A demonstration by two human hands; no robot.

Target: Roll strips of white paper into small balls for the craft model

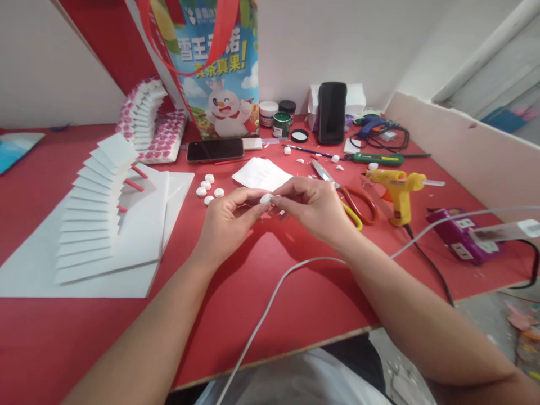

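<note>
Between the fingertips of both hands is a small white paper piece (266, 198), rounded in shape; its exact form is partly covered. My left hand (232, 219) pinches it from the left, thumb against forefinger. From the other side my right hand (314, 205) grips it with closed fingers. Just beyond lies a stack of white paper sheets (261, 173). Several small white paper balls (206, 185) rest left of my left hand. Scissors (350, 194) with red and yellow handles lie open-bladed beside my right hand.
A yellow glue gun (399, 188) and a purple box (459, 236) stand right. A pale cable (291, 270) crosses the front. Stepped white boards (90, 214) fill the left. Phones (215, 150), paint jars (281, 124), a screwdriver (377, 159) and a printed bag (223, 73) are behind.
</note>
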